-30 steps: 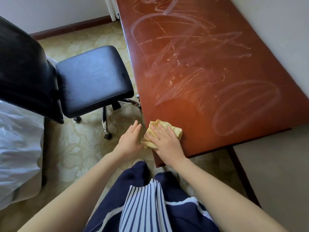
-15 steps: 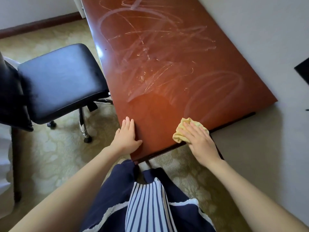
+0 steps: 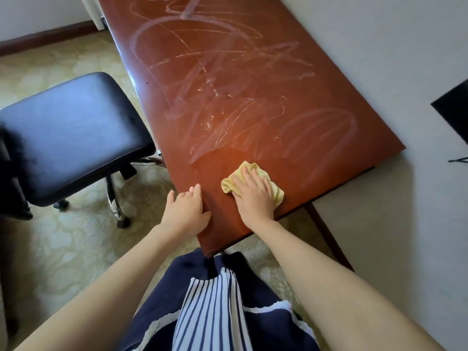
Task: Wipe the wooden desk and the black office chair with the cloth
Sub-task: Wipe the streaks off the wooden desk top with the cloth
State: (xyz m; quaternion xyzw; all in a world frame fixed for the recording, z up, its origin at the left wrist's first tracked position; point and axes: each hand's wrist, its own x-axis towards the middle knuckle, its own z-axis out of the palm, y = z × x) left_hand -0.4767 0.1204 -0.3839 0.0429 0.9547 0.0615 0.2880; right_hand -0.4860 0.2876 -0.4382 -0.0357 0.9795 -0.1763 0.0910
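Observation:
The reddish wooden desk (image 3: 240,79) runs away from me along the wall, its top streaked with pale wipe marks. A crumpled yellow cloth (image 3: 229,183) lies near the desk's near end. My right hand (image 3: 254,196) presses flat on the cloth with fingers spread. My left hand (image 3: 187,212) rests on the desk's left edge close to the near corner, fingers straight, thumb on the top. The black office chair (image 3: 71,133) stands left of the desk, seat facing me, its backrest cut off at the left border.
Patterned beige carpet (image 3: 63,244) covers the floor. A light wall (image 3: 379,59) runs along the desk's right side, with a dark object (image 3: 453,107) at the right border. The chair's chrome base (image 3: 114,201) stands near the desk's left edge.
My right hand has slid the cloth leftward and further onto the desk from the near right edge. My left hand stays on the desk's left edge.

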